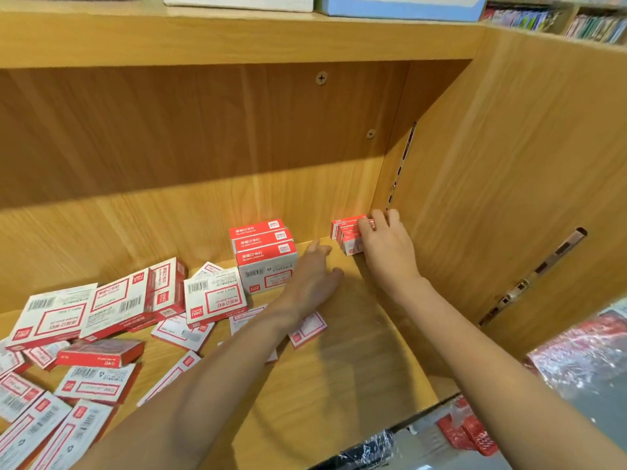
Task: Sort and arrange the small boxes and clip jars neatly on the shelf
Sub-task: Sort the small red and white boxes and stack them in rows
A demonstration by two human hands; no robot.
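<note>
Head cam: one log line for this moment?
right hand: holds small boxes in back-right corner | left hand: open, beside box stack | loose boxes: unsorted

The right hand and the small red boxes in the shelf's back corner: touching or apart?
Touching. The head view shows the right hand with fingers curled over the corner boxes, covering their right end against the side panel.

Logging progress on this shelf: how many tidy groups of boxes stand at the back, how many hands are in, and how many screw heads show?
Tidy box groups: 2, the middle group, the corner group
Hands: 2, left hand, right hand
Screw heads: 2, upper screw, lower screw
Total: 6
</note>
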